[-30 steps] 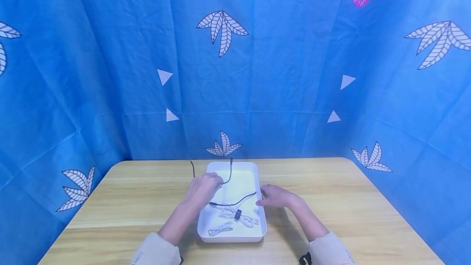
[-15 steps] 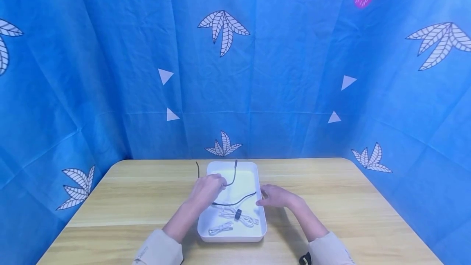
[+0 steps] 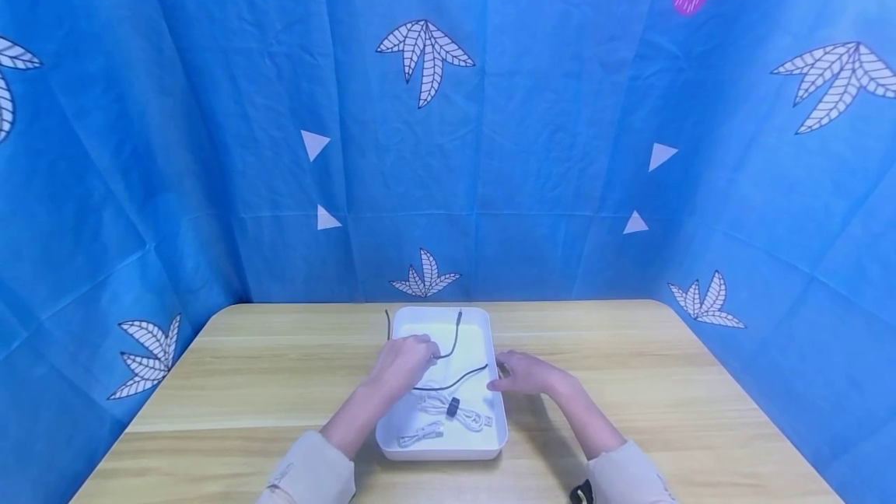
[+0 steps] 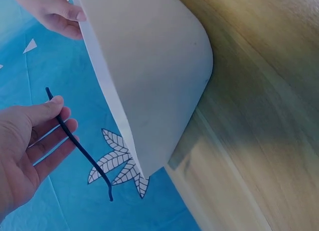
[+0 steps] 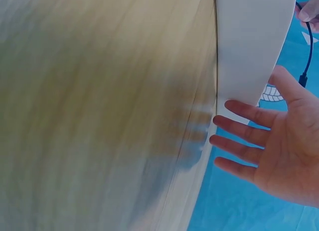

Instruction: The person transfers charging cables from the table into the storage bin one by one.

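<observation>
A short black cable (image 4: 82, 149) is pinched between the thumb and fingers of my left hand (image 3: 406, 362), raised over the left side of a white tray (image 3: 441, 455). One end of this cable, with a plug (image 5: 303, 80), hangs past the hand over the tray. Beside the tray's right wall is my right hand (image 5: 294, 141), its fingers spread straight and its thumb at the rim. Inside the tray lie another black cable (image 3: 451, 386), a coiled white cable (image 3: 470, 418) with a dark strap (image 3: 453, 407), and a smaller white cable bundle (image 3: 421, 434).
The tray stands on a light wooden table (image 3: 280, 379). Behind the table's far edge and along both sides hangs a blue patterned curtain (image 3: 532, 138).
My left hand has moved to the right and slightly nearer, carrying the black cable further over the tray. My right hand and the cables in the tray have stayed put.
</observation>
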